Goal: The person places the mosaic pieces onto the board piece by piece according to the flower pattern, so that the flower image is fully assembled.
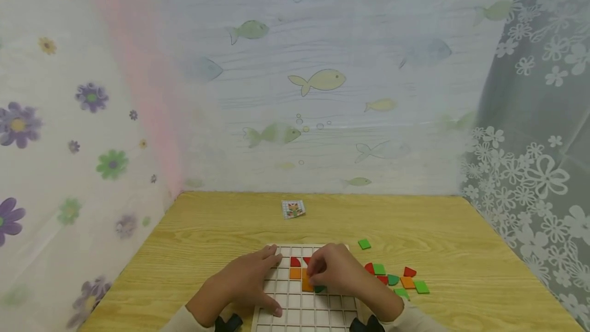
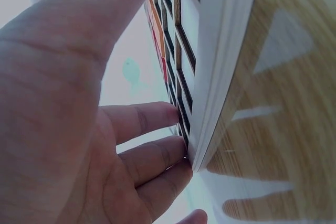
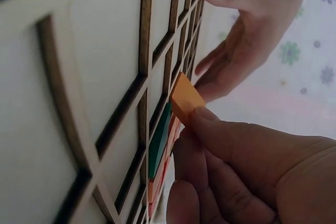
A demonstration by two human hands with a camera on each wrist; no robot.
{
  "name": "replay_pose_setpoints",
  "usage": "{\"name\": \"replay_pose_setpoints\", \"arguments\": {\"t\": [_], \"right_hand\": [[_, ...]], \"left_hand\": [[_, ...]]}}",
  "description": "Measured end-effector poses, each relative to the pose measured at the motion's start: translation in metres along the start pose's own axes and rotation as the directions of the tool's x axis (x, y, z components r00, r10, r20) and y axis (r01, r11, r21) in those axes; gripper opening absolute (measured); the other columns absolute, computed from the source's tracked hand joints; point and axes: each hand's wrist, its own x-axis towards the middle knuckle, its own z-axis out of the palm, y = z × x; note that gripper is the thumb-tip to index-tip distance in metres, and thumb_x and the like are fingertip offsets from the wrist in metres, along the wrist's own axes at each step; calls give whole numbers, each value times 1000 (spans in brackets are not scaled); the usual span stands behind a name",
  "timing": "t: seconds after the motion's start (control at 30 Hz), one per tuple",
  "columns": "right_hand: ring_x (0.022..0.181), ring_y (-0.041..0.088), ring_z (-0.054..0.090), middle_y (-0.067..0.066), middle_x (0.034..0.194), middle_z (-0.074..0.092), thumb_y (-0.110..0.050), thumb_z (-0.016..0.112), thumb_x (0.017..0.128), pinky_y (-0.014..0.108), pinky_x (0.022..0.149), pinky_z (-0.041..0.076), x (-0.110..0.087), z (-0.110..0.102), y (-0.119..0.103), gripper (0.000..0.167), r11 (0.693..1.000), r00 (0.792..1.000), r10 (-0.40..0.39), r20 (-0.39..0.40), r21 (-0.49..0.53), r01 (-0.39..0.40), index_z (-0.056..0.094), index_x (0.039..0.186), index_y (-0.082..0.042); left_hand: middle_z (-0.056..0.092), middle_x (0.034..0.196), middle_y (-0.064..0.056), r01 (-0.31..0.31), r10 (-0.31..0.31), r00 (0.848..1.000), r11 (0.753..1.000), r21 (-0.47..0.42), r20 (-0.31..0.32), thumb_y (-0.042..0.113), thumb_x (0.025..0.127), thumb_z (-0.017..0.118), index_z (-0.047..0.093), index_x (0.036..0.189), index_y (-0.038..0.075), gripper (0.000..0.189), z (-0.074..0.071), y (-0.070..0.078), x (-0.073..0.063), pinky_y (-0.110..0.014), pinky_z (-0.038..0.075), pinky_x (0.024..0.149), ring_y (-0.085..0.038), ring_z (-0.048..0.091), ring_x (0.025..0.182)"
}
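A pale wooden board with a raised square grid lies on the table. My left hand rests along its left edge, fingers extended and thumb apart. Over the middle of the grid, my right hand pinches an orange square tile between thumb and fingers; the tile is tilted at the grid. A dark green tile sits in a cell beside it. Further up the board are an orange square and a red tile with a curved edge. More red shows partly behind my right fingers.
Right of the board lie several loose tiles, among them a red one, an orange square and a green square. Another green square lies apart. A small printed picture card is at the back of the table.
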Motion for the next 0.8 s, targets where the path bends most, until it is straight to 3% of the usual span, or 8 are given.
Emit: {"name": "replay_pose_setpoints", "arguments": {"t": [0.8], "right_hand": [[78,-1,65,-13,83,75,-12,84,86,22,67,55,-1,3,2,8,997,999,-19,41,-77,22,83,84,-19]], "left_hand": [[34,168,-8,-12,12,1000,1000,4,-8,86,65,75,44,159,16,121,1,-2,1,-52,43,116,-29,38,153]]}}
